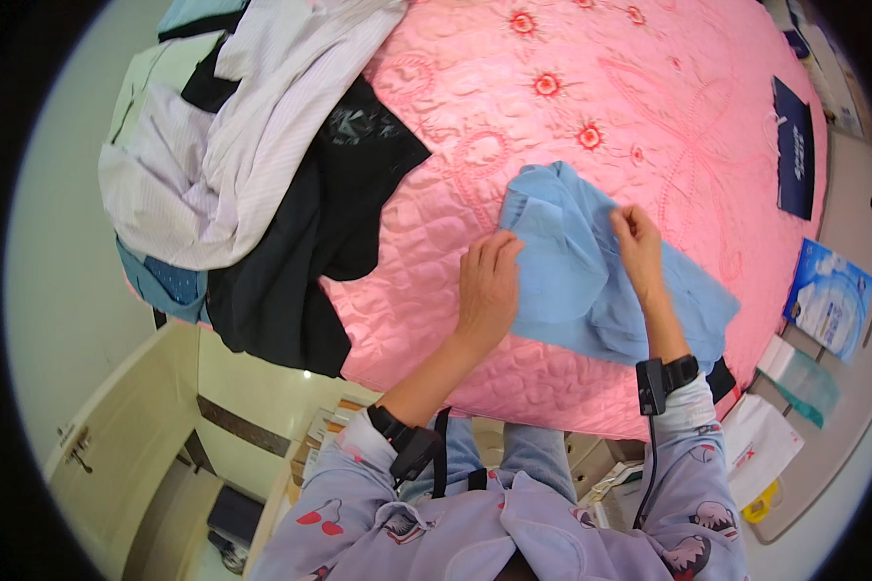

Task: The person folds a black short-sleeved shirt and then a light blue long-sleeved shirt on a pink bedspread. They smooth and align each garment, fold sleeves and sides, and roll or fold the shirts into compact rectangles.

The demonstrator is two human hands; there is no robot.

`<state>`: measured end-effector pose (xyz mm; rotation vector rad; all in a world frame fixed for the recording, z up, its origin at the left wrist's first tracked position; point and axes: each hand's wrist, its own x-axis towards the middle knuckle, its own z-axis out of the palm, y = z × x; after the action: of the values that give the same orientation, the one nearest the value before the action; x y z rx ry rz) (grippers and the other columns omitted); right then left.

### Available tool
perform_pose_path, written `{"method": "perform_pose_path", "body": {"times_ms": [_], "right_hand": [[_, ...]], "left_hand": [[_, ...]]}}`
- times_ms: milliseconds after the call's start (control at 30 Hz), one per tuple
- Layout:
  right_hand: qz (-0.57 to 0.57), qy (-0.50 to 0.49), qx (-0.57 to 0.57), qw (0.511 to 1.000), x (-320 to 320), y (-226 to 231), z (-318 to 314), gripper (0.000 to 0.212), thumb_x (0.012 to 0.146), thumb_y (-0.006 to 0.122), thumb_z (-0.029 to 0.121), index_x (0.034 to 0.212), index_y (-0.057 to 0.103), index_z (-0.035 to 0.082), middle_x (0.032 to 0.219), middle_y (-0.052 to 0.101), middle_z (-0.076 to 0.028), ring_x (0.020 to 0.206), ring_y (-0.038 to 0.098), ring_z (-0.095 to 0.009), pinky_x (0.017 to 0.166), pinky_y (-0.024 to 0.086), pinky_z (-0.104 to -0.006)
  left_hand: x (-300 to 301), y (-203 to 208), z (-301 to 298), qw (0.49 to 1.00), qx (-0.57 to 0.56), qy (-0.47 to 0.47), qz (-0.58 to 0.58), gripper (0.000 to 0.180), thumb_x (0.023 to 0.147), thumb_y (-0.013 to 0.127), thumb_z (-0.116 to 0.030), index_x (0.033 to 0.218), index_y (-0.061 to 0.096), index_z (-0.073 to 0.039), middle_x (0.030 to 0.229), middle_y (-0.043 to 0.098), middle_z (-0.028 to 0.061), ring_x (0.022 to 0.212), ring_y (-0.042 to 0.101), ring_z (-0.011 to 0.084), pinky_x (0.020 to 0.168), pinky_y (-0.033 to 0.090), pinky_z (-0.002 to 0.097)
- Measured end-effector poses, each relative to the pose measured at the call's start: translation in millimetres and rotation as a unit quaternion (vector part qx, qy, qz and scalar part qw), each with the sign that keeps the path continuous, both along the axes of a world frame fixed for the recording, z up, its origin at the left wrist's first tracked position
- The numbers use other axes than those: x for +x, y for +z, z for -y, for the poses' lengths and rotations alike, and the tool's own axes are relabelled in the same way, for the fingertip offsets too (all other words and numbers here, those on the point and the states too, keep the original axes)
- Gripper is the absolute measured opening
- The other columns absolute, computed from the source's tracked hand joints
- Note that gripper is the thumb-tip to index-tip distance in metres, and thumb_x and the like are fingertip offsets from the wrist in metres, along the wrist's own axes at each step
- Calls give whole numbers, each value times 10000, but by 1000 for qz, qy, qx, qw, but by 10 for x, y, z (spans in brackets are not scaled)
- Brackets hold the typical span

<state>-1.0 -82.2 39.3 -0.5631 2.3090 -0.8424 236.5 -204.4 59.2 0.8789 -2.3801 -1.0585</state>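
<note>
A light blue garment [562, 261] lies partly folded and creased on the pink quilted bedspread [436, 223]; I cannot tell what kind of garment it is. Gathered pleats show along its upper left edge. My left hand [491, 290] grips that left edge with its fingers curled over the cloth. On the other side, my right hand [639, 247] is closed in a pinch at the garment's upper right edge. The lower right part of the cloth spreads out flat under my right forearm.
At the left, a striped pale shirt [252, 126] and black clothing [310, 232] lie heaped on the bed. A dark blue flat bag [794, 150] rests at the bed's right edge. Beyond it, a blue-and-white package [831, 298] and a white bag [761, 445] lie on a grey surface.
</note>
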Motion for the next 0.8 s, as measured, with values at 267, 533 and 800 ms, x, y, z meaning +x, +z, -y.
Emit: {"method": "perform_pose_path", "body": {"times_ms": [267,533,800], "right_hand": [[3,42,-68,997,326,-336,-381,214,862,665,201,892,634,-9,809,565,-91,712,492,-195,692,428,-315],[120,-181,-80,973,200,-488,-514,230,944,580,192,872,600,-25,707,547,-100,660,525,-221,639,440,-325],[-156,-60,-173,971,638,-122,-472,68,890,585,54,931,605,4,838,601,-156,763,584,-347,696,479,-393]], "left_hand": [[-532,-365,123,959,244,137,-34,345,853,612,29,1179,509,-17,931,584,100,839,559,219,777,451,319],[-351,-520,232,884,419,159,-134,297,901,553,50,1192,526,-4,939,607,30,795,533,68,713,431,204],[-526,-485,216,996,37,5,-85,305,872,546,78,1164,592,4,1097,598,123,936,585,235,789,489,299]]}}
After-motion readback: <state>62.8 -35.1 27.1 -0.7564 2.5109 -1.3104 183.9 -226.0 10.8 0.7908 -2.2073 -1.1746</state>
